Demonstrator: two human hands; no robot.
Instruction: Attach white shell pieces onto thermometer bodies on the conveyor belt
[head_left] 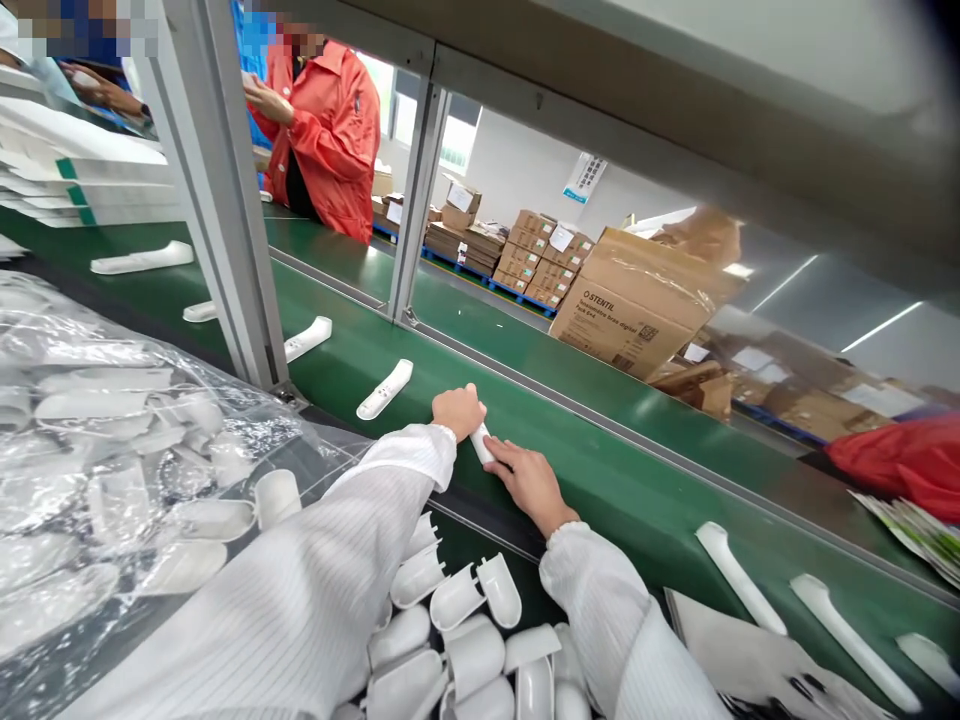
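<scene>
In the room, cardboard boxes [637,300] stood beyond the long green surface [615,470], which carried several white parts apart from each other. Over its near side, one slim white piece [481,444] was between the two hands, equally near to both, its long axis slanting from far left to near right. The left hand [456,412] gripped its far end; the right hand [531,485] touched the near end with slightly bent fingers, pinching or not, I cannot tell.

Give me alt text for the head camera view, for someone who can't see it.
Left hand and right hand, white-sleeved, hold a white part over a green belt. White pieces lie along the belt; white covers are heaped nearby, more under clear plastic at frame left. A person in red stands opposite.
</scene>
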